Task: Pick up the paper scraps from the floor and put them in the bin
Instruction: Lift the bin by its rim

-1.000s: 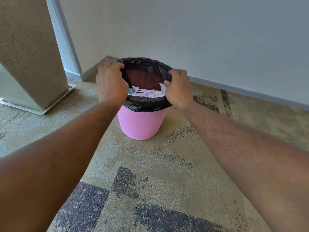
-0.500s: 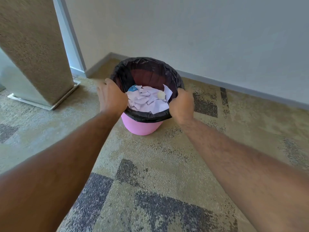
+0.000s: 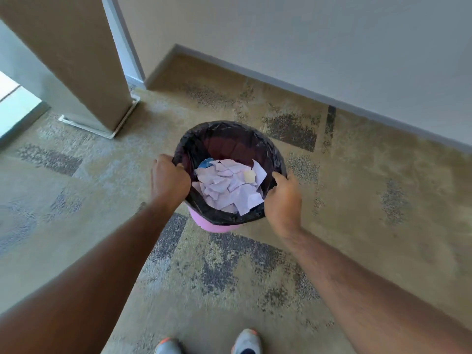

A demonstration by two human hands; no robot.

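Two hands gripped one bin: the left hand (image 3: pixel 169 181) had its fingers curled over the left side of the rim, bunching the black liner (image 3: pixel 229 131), and the right hand (image 3: pixel 282 200) clasped the right side of the rim, thumb along the liner's edge. The bin (image 3: pixel 217 226) itself was pink, but only a narrow crescent of its wall showed below the liner at the near side; the rest was hidden beneath the bag and the hands. Inside lay the paper scraps (image 3: pixel 229 187), a heap of pale lilac-white pieces too overlapped to count, with one yellowish piece (image 3: pixel 249 176) and one blue piece (image 3: pixel 206 163) among them. The bin was over the patterned carpet (image 3: pixel 357 200), near the wall's skirting; whether it rested there could not be told. One pillar (image 3: pixel 84 60) rose at the far left. Two shoes (image 3: pixel 246 341) were cut off by the bottom edge.
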